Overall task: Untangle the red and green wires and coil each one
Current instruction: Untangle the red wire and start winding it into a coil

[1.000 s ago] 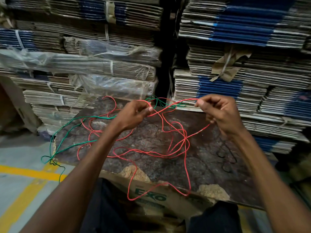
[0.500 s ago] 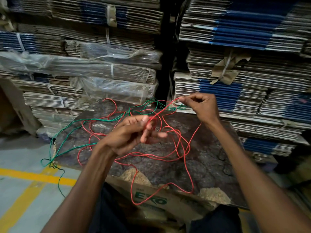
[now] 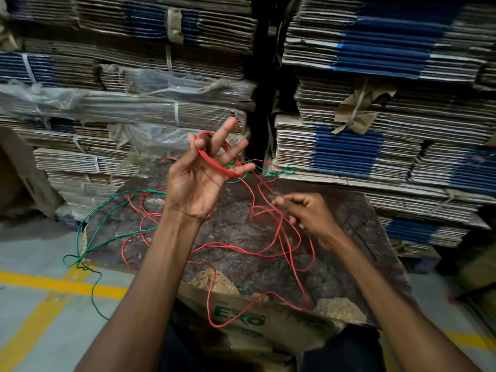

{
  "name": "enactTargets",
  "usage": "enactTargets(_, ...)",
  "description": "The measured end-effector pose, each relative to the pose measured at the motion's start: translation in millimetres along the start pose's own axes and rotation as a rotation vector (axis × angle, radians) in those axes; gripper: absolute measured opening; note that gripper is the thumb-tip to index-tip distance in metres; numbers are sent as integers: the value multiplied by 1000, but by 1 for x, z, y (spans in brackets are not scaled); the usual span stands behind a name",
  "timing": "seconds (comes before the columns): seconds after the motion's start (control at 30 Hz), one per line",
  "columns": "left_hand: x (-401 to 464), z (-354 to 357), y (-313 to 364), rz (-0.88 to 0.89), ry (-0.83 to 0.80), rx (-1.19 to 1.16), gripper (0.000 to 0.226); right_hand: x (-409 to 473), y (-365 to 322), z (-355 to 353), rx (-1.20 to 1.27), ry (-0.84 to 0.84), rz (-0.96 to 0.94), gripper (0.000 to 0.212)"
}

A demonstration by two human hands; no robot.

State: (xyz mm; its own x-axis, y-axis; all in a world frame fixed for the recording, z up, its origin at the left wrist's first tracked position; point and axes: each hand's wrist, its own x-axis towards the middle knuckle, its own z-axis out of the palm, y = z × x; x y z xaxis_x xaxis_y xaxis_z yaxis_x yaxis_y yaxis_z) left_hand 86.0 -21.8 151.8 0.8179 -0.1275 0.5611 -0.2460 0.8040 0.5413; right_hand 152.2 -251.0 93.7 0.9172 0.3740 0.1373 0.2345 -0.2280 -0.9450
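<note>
The red wire lies mostly in loose loops across the dark surface in front of us, with a few turns already wound around our left hand, which we hold raised with its fingers spread and straight. The turns sit across them, not pinched. Our right hand, lower and to the right, has its fingers curled, pinching a strand that runs up to the coil. The green wire trails off the left edge toward the floor and crosses the red one at the far side, near the stacked cardboard. We judge that winding on could drag that crossing tight into a knot, or the turns could slip off the spread fingers if the strand goes slack.
</note>
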Motion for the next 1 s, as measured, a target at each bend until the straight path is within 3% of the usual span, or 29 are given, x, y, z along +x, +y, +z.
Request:
enactTargets(0.1, 13, -2, 1, 69, 113, 59, 15, -13, 2, 0, -1, -63, -3, 23)
enactTargets(0.2, 27, -1, 0, 156, 336, 190, 31, -21, -2, -8, -35, -93, 1, 20)
enactTargets(0.33, 38, -16, 3, 216, 532, 581, 31, -32, -4, -30, -105, -146, 14, 17)
enactTargets(0.47, 33, -25, -10, 76, 372, 1200, 32, -41, -28, -43, -88, -199, -85, 10)
enactTargets(0.7, 23, -34, -34, -24, -48, 1748, 35, -36, -70, -44, -88, -84, -351, 14)
enactTargets(0.8, 14, -29, -37, -120, -92, 1735, 32, -18, -75, -47, -139, 43, -421, 10)
enactTargets(1.0, -12, -10, -29, -296, -62, 1367, 34, 21, -75, -55, -258, 244, -484, 13)
